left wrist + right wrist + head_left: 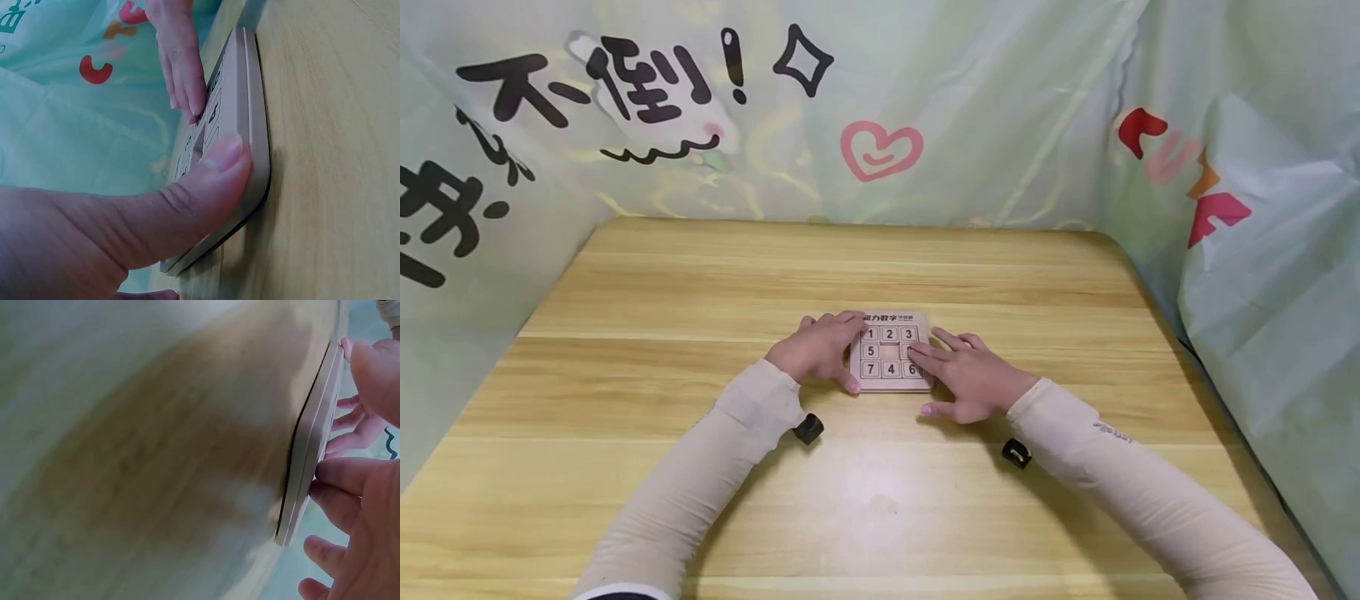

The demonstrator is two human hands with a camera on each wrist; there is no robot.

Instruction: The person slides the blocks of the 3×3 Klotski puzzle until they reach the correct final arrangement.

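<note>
A pale number sliding puzzle [891, 387] lies flat on the table, its top row reading 1, 2, 3. Tile 5 [870, 351] sits at the left of the middle row, beside a vacant centre slot; 7, 4 and 6 make up the bottom row. My left hand [816, 346] holds the board by its left side, thumb on the near corner and fingers at the far one. From the right, my right hand [973, 375] reaches in with extended fingertips on the middle row's right tile, partly hiding it. Its thumb stays off the board, as the head view shows.
The wooden table [700, 275] spreads around the board. Printed cloth sheets [992, 108] hang behind it and at both sides. A small black device [808, 428] sits under the left wrist, another black device [1017, 453] under the right.
</note>
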